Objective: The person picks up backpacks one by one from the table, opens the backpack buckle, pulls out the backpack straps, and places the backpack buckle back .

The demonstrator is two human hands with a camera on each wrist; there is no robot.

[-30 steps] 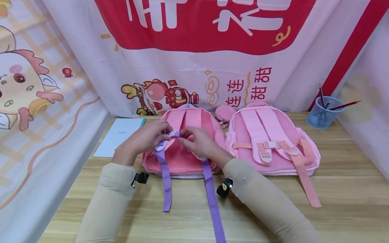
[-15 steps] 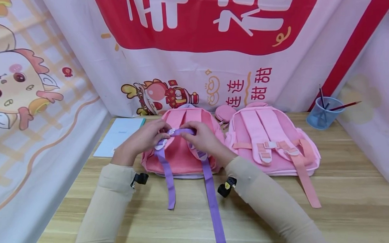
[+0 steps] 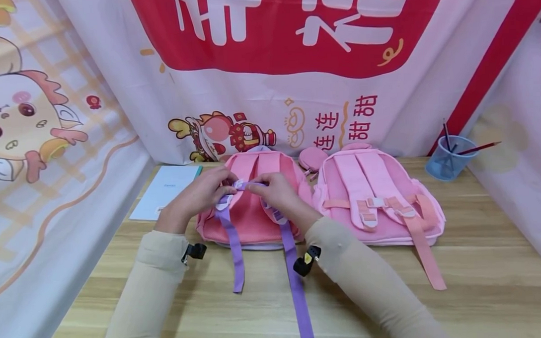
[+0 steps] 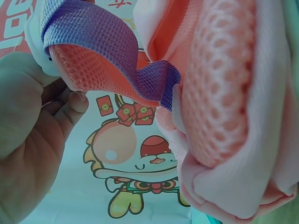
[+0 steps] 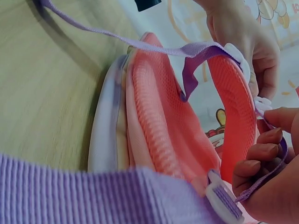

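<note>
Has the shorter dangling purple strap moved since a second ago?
Yes: in the head view, the shorter purple strap has shifted right at its loose end, away from the blue notebook.

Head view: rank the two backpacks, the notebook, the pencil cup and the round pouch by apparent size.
1. Left backpack and right backpack: similar; the left is partly hidden, so not ranked
2. Notebook, partly covered
3. Pencil cup
4. Round pouch
</note>
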